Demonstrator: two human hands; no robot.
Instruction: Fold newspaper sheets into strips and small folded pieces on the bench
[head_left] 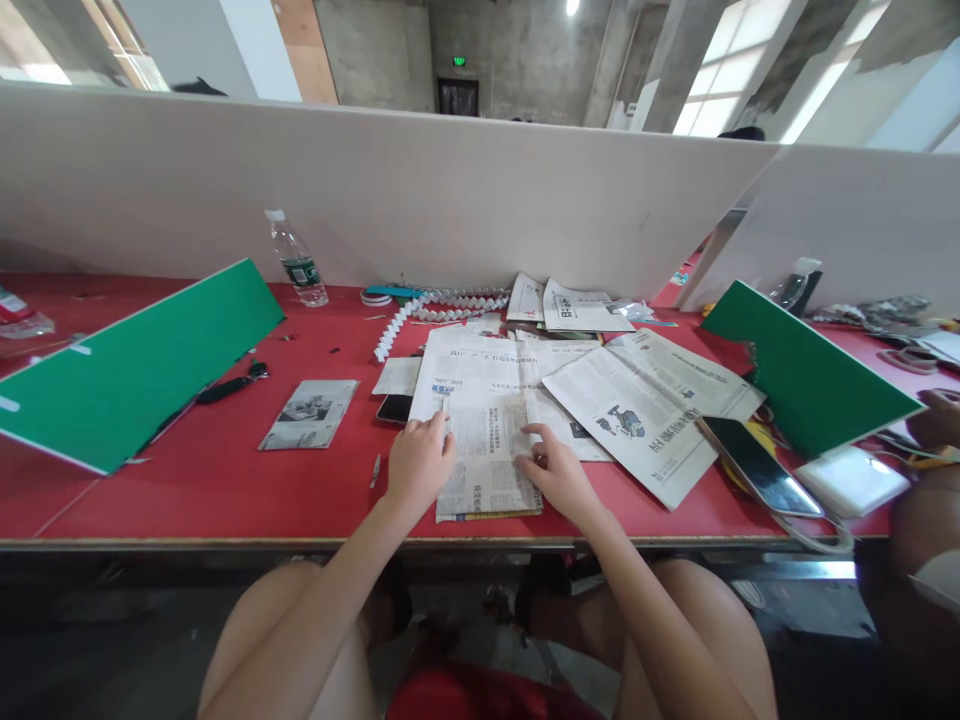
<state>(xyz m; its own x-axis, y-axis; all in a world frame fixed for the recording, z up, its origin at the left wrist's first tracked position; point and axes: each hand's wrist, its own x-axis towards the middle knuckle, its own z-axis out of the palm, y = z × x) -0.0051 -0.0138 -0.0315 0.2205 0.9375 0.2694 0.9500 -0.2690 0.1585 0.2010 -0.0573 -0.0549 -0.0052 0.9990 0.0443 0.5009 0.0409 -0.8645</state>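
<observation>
While a water bottle [298, 262] stands behind, both hands, left [417, 462] and right [556, 472], press flat, fingers spread, on a folded newspaper [484, 455] on the red desk [210, 470].

Red table [187, 480], white partition [375, 190] behind; concrete walls [517, 50], bright windows [720, 60], ceiling light [573, 6].

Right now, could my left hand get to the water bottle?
Probably yes: the left hand rests on the newspaper, and only bare red table lies between it and the bottle, though it's a stretch.
</observation>
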